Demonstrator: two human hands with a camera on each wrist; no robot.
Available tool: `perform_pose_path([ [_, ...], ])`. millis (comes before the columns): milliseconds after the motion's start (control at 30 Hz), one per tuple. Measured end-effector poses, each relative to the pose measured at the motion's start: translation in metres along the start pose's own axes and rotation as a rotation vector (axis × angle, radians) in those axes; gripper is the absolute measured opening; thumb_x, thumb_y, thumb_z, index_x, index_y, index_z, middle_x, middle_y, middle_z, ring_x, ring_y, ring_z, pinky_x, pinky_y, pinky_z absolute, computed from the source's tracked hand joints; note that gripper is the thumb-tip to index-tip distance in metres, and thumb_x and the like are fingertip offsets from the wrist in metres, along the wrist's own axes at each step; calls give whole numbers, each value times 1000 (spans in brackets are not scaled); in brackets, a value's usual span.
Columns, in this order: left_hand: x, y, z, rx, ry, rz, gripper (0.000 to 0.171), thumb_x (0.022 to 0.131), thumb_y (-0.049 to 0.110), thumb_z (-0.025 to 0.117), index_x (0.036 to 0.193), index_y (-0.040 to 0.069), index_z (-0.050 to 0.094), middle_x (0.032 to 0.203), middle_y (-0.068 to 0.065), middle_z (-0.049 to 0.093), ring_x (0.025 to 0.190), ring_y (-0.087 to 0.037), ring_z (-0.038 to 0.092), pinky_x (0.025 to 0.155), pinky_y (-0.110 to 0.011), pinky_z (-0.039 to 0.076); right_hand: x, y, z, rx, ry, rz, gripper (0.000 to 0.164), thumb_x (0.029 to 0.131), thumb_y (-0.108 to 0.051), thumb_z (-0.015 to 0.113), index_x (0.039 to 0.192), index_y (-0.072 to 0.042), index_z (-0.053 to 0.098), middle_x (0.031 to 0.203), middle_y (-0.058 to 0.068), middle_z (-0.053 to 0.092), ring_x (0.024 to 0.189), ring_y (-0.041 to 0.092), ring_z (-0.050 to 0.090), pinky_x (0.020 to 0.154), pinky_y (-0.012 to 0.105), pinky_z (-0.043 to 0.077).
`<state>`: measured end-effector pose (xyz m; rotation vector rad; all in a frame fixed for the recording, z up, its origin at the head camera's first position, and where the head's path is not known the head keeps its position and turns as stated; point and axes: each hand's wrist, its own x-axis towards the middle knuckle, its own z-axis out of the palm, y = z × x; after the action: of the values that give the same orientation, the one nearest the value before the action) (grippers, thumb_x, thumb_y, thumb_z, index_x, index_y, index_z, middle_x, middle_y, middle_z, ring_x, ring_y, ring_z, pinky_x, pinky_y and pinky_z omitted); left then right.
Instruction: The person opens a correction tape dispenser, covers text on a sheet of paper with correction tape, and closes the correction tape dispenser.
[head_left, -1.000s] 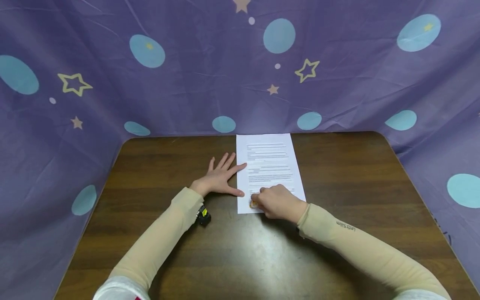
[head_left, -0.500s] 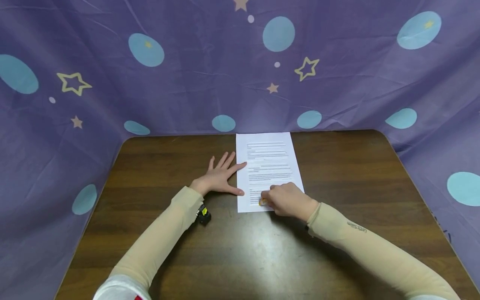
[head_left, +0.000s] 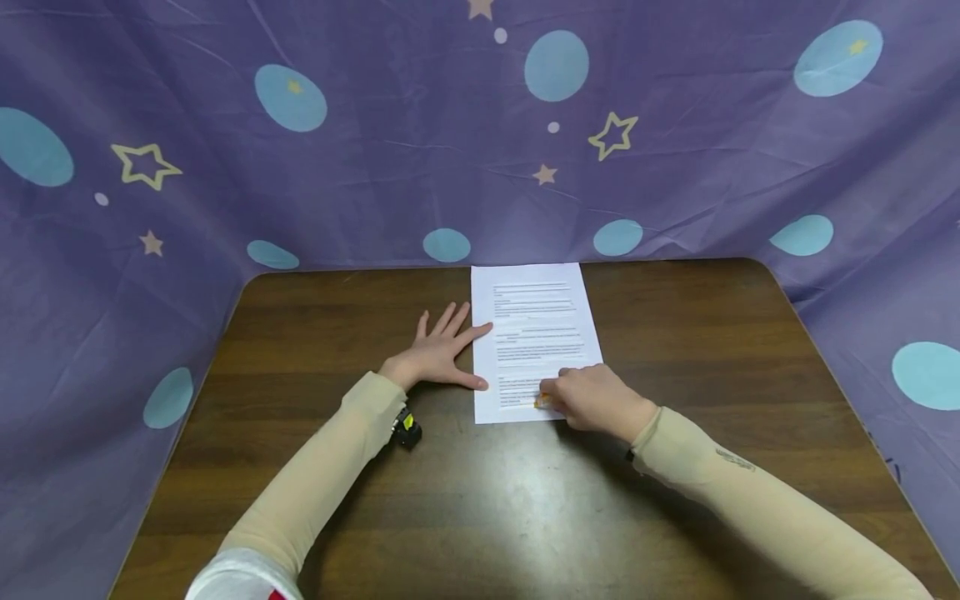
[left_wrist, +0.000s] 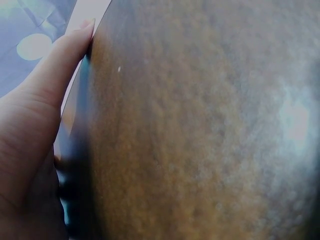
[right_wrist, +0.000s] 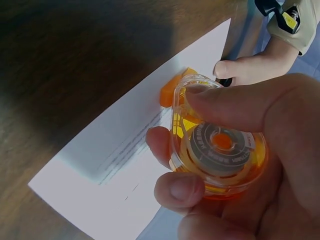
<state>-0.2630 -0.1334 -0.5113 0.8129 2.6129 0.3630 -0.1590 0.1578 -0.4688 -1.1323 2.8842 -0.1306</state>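
Note:
A printed sheet of white paper [head_left: 534,292] lies flat at the far side of the table. My right hand [head_left: 596,400] grips a see-through orange correction tape [right_wrist: 220,145] between thumb and curled fingers. Its orange tip [right_wrist: 172,92] is down at the paper, by the last printed lines near the sheet's lower edge. My left hand [head_left: 435,357] lies spread to the left of the sheet. Its thumb and forefinger rest on the paper's left margin, and in the left wrist view the thumb [left_wrist: 57,62] reaches the sheet's edge.
The brown wooden table [head_left: 480,508] reflects a bright patch of light near its front. A purple curtain [head_left: 390,100] with stars and blue ovals hangs behind the table and along both sides. A small black device [head_left: 407,429] sits at my left wrist.
My right hand has slid right along the lower part of the sheet with the correction tape, uncovering printed lines at the left. The left hand has kept its place.

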Motion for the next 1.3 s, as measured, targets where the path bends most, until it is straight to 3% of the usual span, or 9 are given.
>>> perform_pose_path([
  [300, 0, -1, 1, -1, -2, -1, 112, 80, 76, 74, 168, 36, 18, 175, -10, -12, 160, -33, -16, 119, -70, -12, -8, 6, -2, 1, -29, 26, 14, 91, -10, 75, 85, -18, 65, 70, 0, 58, 56, 14, 48, 46, 35, 42],
  [600, 0, -1, -6, -23, 14, 6, 113, 79, 72, 78, 168, 31, 21, 175, -14, -9, 159, -36, -15, 118, -71, -11, -9, 15, -3, 30, 40, -41, 17, 89, -10, 77, 86, -18, 63, 70, -2, 56, 56, 15, 51, 46, 36, 42],
  [733, -3, 0, -4, -77, 20, 16, 114, 79, 68, 80, 168, 29, 21, 175, -15, -6, 160, -37, -13, 118, -71, -12, -16, 18, 2, 85, 47, -71, 13, 91, -15, 78, 97, -18, 67, 74, -5, 58, 57, 9, 50, 48, 32, 43],
  [867, -5, -2, -1, -172, 43, 24, 106, 86, 66, 75, 169, 28, 19, 175, -14, 0, 161, -35, -9, 119, -69, -13, -25, 20, 6, 172, 30, -36, 18, 94, -16, 75, 112, -15, 69, 82, -6, 63, 59, 6, 48, 50, 29, 44],
  [967, -6, -6, -2, -248, 83, 28, 93, 94, 61, 68, 167, 24, 24, 175, -14, 8, 161, -33, -3, 120, -68, -11, -31, 24, 6, 220, 25, 13, 22, 96, -15, 72, 117, -13, 66, 86, -4, 68, 60, 6, 49, 52, 30, 45],
  [1133, -11, -11, 0, -295, 184, 41, 67, 101, 47, 65, 156, 12, 48, 169, -18, 29, 160, -36, 15, 121, -69, -3, -40, 30, 1, 303, 24, 75, 17, 98, -19, 72, 110, -12, 62, 82, -7, 66, 61, 6, 48, 55, 30, 44],
  [1300, -15, -12, 3, -289, 339, 54, 44, 103, 36, 67, 138, 9, 66, 146, -14, 61, 143, -34, 49, 121, -58, 28, -46, 35, -6, 314, 78, 81, 13, 96, -20, 76, 103, -17, 66, 87, -11, 62, 68, 4, 51, 60, 27, 45],
])
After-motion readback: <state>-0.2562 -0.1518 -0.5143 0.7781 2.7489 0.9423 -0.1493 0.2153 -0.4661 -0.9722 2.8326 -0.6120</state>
